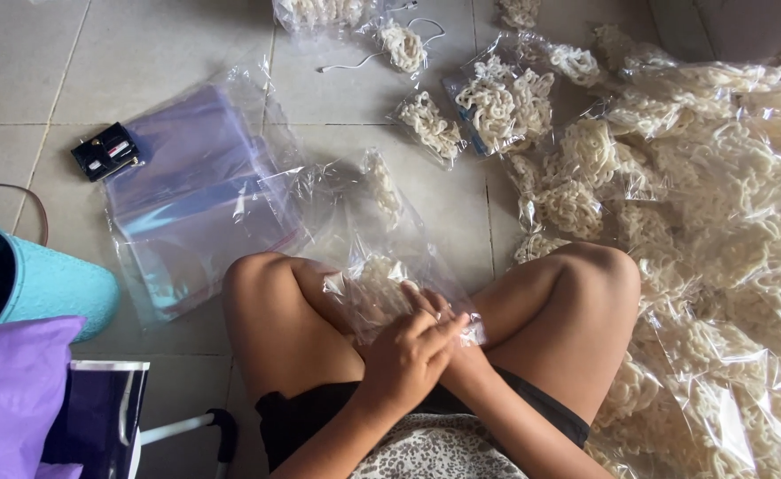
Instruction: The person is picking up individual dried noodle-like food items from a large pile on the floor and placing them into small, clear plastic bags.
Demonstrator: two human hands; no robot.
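Note:
I sit cross-legged on a tiled floor. Both hands meet over my lap on a clear plastic bag (pixel 368 257) holding a few pale curly crackers. My left hand (pixel 408 355) lies on top and grips the bag's lower end. My right hand (pixel 439 310) is mostly covered by the left; only its fingers show, pressed on the bag near its bottom corner. The bag's open end stretches away from me over the floor.
A stack of empty clear bags (pixel 191 195) lies at left, with a small black device (pixel 105 152) at its corner. A big heap of crackers on plastic (pixel 727 204) fills the right. Small filled bags (pixel 497 102) lie ahead. A turquoise container (pixel 40 284) and purple cushion (pixel 9 381) sit at left.

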